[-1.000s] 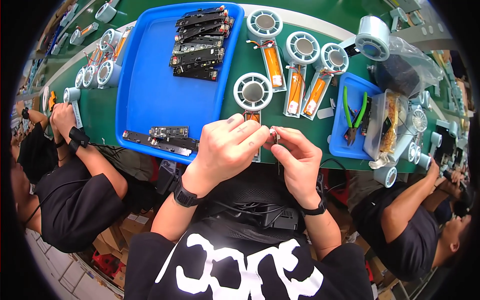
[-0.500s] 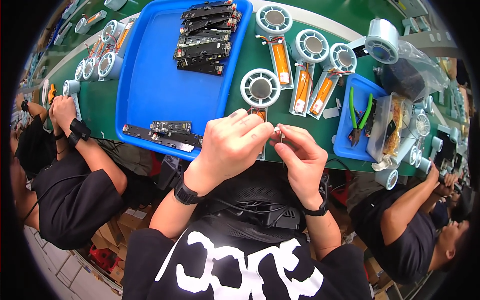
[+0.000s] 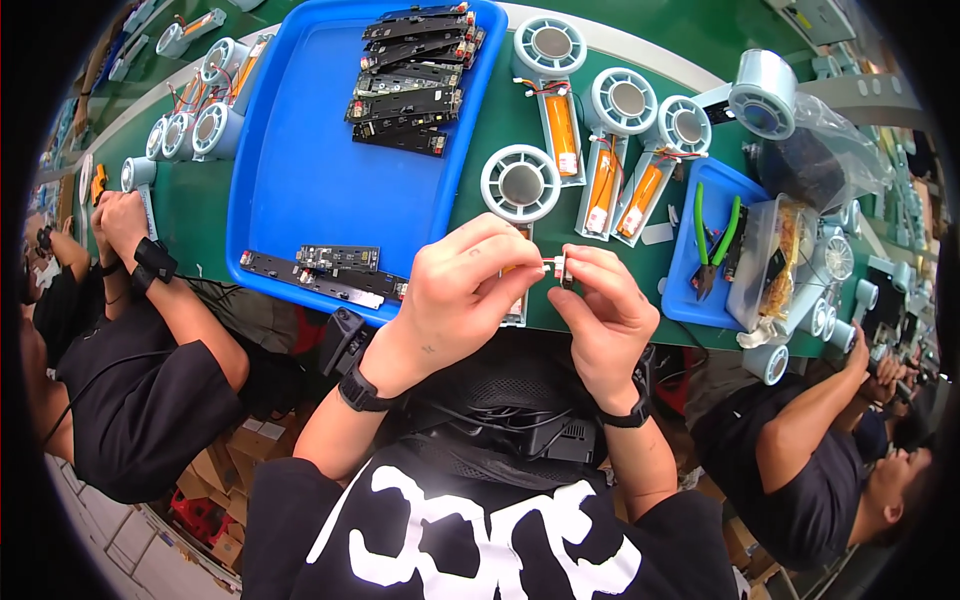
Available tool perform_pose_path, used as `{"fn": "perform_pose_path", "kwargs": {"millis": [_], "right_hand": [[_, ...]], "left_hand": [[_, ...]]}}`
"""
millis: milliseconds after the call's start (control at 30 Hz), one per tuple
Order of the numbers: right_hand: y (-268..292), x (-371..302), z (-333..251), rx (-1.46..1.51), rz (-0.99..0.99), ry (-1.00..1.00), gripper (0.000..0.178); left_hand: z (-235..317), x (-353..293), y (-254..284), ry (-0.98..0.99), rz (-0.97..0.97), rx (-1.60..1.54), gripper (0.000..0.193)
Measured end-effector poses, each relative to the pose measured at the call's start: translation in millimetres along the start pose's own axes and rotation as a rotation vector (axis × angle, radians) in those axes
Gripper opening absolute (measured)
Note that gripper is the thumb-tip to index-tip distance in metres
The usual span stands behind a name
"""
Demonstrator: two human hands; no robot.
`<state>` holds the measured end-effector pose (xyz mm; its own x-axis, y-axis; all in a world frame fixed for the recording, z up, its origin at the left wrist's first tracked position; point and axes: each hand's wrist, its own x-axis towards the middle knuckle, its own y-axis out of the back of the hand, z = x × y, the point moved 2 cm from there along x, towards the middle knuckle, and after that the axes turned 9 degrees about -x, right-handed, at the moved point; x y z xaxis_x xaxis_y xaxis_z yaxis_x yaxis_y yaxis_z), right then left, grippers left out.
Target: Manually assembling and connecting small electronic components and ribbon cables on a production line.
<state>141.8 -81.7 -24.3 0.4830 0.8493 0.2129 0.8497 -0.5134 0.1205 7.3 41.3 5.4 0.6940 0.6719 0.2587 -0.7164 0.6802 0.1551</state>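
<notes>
Both hands meet over the near edge of the green table. My left hand [image 3: 465, 285] is closed in a pinch on a small white wire plug [image 3: 548, 264] with thin red wires behind it. My right hand [image 3: 605, 310] grips a narrow circuit board [image 3: 563, 270], seen nearly edge-on. The plug is up against the board's white socket; whether it is seated I cannot tell. Just beyond lies a pale blue round fan unit [image 3: 520, 183], its handle partly hidden behind my left hand.
A blue tray [image 3: 300, 170] at left holds a pile of black circuit boards [image 3: 410, 85] and a few more near its front. Fan units with orange batteries [image 3: 603, 185] lie ahead. Green-handled cutters [image 3: 713, 240] rest in a small blue bin [image 3: 680, 290]. Co-workers sit either side.
The left hand has turned and drawn slightly back, so the plug and red wires now show between the hands. The board in my right hand has tilted a little.
</notes>
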Motion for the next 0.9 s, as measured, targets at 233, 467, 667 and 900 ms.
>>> {"fn": "perform_pose_path", "kwargs": {"millis": [233,467,667,900], "right_hand": [[0.6,8.9,-2.0,-0.172,-0.021,0.137,0.039],[0.1,7.5,1.1,-0.168,-0.034,0.152,0.043],[0.2,8.6,2.5,-0.125,-0.063,0.141,0.046],[-1.2,9.9,3.4,-0.027,-0.091,0.123,0.048]], "left_hand": [[-1.4,2.3,1.6,-0.025,-0.022,0.017,0.013],[-3.6,3.5,3.7,-0.069,-0.030,0.031,0.013],[-1.3,3.2,5.4,0.034,-0.058,-0.010,0.013],[-2.3,1.5,10.1,0.259,-0.037,-0.283,0.014]]}}
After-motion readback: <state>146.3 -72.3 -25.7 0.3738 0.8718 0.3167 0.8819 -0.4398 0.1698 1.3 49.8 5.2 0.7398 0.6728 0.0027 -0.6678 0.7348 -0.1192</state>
